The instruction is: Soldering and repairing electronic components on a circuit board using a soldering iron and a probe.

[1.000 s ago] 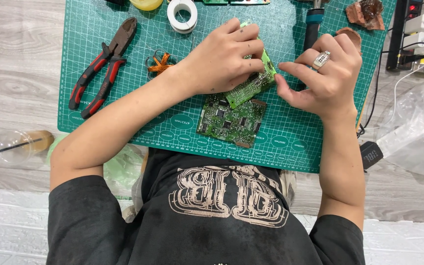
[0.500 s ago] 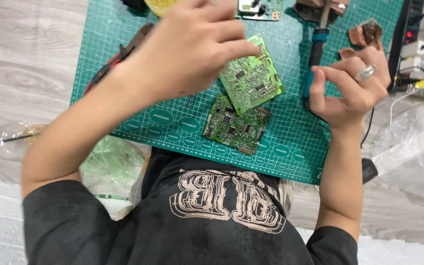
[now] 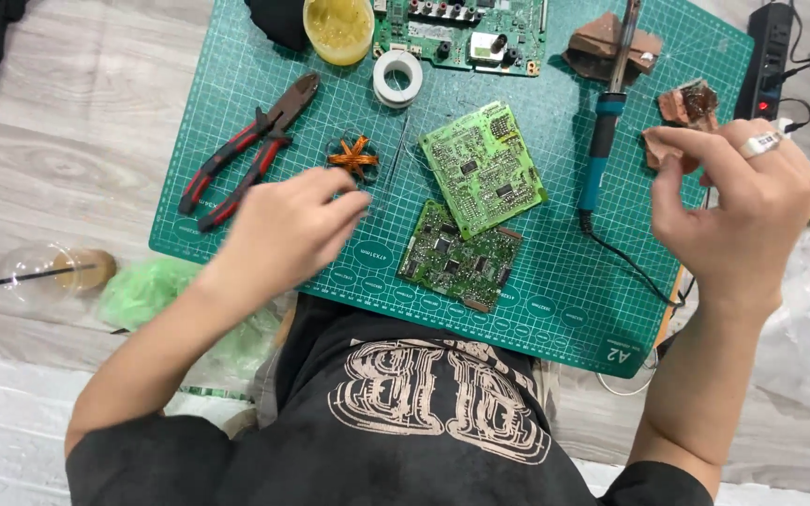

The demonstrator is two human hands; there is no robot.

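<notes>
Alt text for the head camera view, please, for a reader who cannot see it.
A person's left hand reaches toward a small copper wire coil on a green cutting mat, while the right hand hovers empty. Two green circuit boards overlap mid-mat, between red-handled pliers and a soldering iron.

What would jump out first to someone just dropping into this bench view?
Two green circuit boards: the light green board lies at mat centre, its lower edge overlapping the darker board. The left hand hovers beside a small copper coil, near the red-handled pliers. The right hand is raised at the green cutting mat's right edge, next to the blue-handled soldering iron.
</notes>
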